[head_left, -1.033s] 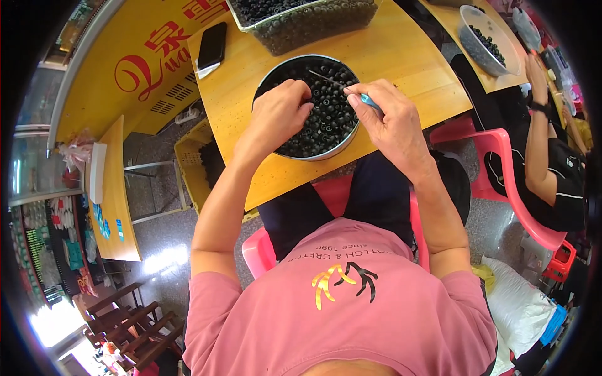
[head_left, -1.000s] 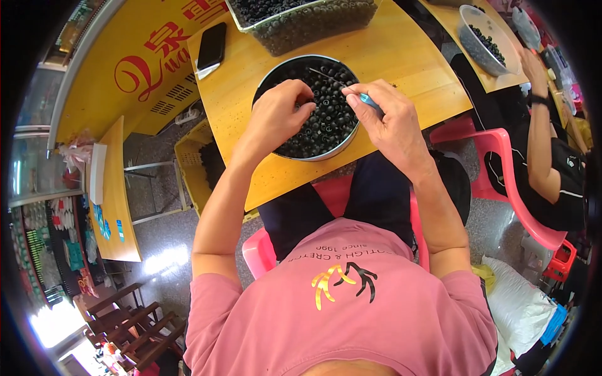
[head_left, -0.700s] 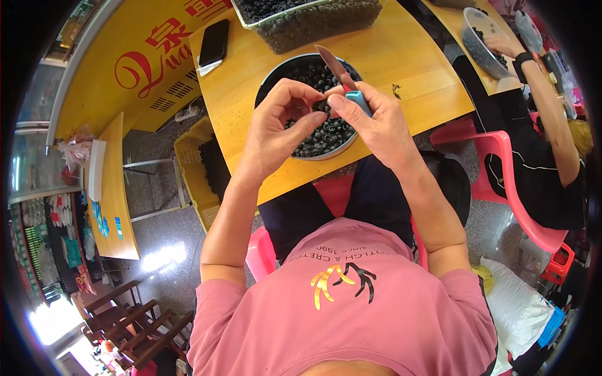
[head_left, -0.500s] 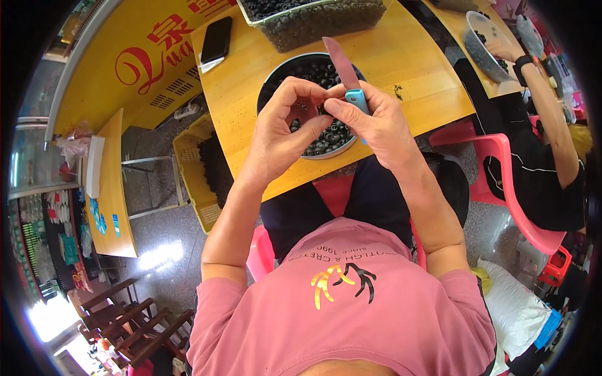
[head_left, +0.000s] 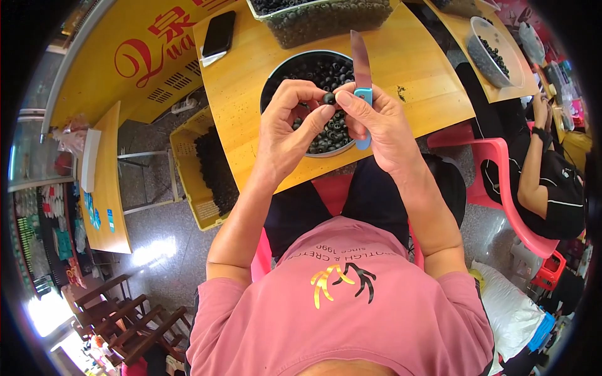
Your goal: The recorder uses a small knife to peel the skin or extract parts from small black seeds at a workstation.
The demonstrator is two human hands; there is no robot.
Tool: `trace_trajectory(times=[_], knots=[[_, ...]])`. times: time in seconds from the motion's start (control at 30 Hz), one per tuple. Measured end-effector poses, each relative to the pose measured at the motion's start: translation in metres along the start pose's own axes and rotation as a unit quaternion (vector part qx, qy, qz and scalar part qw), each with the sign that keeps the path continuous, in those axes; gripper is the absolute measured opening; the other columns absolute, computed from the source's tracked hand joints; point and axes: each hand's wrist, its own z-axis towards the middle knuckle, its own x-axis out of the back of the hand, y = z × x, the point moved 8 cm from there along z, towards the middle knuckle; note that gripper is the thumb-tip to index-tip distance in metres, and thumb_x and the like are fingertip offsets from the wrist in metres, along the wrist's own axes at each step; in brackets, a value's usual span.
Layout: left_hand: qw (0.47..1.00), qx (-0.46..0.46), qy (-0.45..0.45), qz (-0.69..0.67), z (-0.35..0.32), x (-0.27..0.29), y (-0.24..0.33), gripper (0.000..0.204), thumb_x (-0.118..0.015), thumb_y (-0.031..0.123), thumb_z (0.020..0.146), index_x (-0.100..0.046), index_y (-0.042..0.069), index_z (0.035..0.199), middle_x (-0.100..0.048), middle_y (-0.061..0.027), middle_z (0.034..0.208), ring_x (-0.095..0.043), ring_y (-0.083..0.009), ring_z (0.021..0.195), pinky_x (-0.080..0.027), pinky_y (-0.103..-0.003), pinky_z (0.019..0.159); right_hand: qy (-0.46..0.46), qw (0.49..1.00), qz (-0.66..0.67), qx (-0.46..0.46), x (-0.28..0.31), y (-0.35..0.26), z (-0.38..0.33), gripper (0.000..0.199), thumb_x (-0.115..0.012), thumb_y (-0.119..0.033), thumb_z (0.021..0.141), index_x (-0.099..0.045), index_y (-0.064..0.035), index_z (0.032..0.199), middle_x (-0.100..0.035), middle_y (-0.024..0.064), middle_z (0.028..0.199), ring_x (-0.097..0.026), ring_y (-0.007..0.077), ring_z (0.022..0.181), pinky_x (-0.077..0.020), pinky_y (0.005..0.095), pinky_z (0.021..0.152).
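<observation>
My left hand (head_left: pixel 291 122) pinches a small dark round piece (head_left: pixel 329 98) between thumb and fingertips, above a round bowl (head_left: pixel 338 151). Glossy dark pieces (head_left: pixel 326 75) of the same sort fill the bowl; their exact kind is hard to make out. My right hand (head_left: pixel 379 119) is closed round the blue handle of a small knife (head_left: pixel 361 59). Its blade points up and away from me, and the right thumb tip is beside the held piece. Both hands hide part of the bowl's contents.
A clear tub (head_left: pixel 323 28) of dark pieces stands beyond the bowl, with a black phone (head_left: pixel 219 32) to its left. A yellow crate (head_left: pixel 188 166) with dark contents is left of the table (head_left: pixel 433 94). At right, another person sits by a pink chair (head_left: pixel 501 166) and a translucent basin (head_left: pixel 486 59).
My right hand has turned the knife more upright. The dark piece between my fingertips now shows more clearly. The other person's hand has left the basin.
</observation>
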Motion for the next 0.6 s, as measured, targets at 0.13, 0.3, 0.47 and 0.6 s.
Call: trace_trajectory(times=[0.13, 0.3, 0.47, 0.6], knots=[[0.990, -0.037, -0.046, 0.132, -0.001, -0.003, 0.009, 0.016, -0.066, 0.002, 0.088, -0.059, 0.000, 0.102, -0.051, -0.0021, 0.108, -0.052, -0.0081, 0.092, -0.043, -0.021, 0.081, 0.012, 1.000, -0.026, 0.007, -0.001, -0.002, 0.000, 0.015, -0.071, -0.019, 0.088, -0.066, -0.0074, 0.095, -0.055, -0.0068, 0.068, -0.043, 0.0017, 0.054, -0.0322, 0.0181, 0.048], [0.995, -0.078, 0.036, 0.052, -0.006, -0.003, 0.010, 0.016, -0.068, 0.005, 0.086, -0.061, 0.003, 0.100, -0.052, -0.0060, 0.105, -0.053, -0.0113, 0.085, -0.046, -0.025, 0.070, 0.017, 1.000, 0.014, -0.007, -0.002, 0.003, 0.001, 0.014, -0.070, -0.019, 0.089, -0.065, -0.0090, 0.097, -0.051, -0.0081, 0.067, -0.043, 0.0007, 0.055, -0.0341, 0.0179, 0.050], [0.993, -0.085, 0.022, 0.074, -0.005, -0.001, 0.006, 0.018, -0.067, 0.005, 0.087, -0.060, 0.003, 0.103, -0.051, -0.0057, 0.106, -0.052, -0.0108, 0.085, -0.045, -0.024, 0.073, 0.001, 1.000, 0.004, -0.010, -0.005, 0.004, 0.002, 0.012, -0.069, -0.019, 0.089, -0.064, -0.0096, 0.094, -0.051, -0.0081, 0.067, -0.044, 0.0002, 0.054, -0.0339, 0.0176, 0.050], [0.998, -0.054, -0.015, 0.009, -0.005, -0.002, 0.002, 0.016, -0.065, 0.006, 0.091, -0.058, 0.002, 0.105, -0.048, -0.0020, 0.109, -0.050, -0.0077, 0.091, -0.041, -0.020, 0.080, 0.009, 1.000, -0.015, 0.000, -0.003, 0.002, 0.002, 0.011, -0.068, -0.019, 0.090, -0.063, -0.0095, 0.092, -0.051, -0.0082, 0.067, -0.043, -0.0003, 0.054, -0.0334, 0.0173, 0.049]])
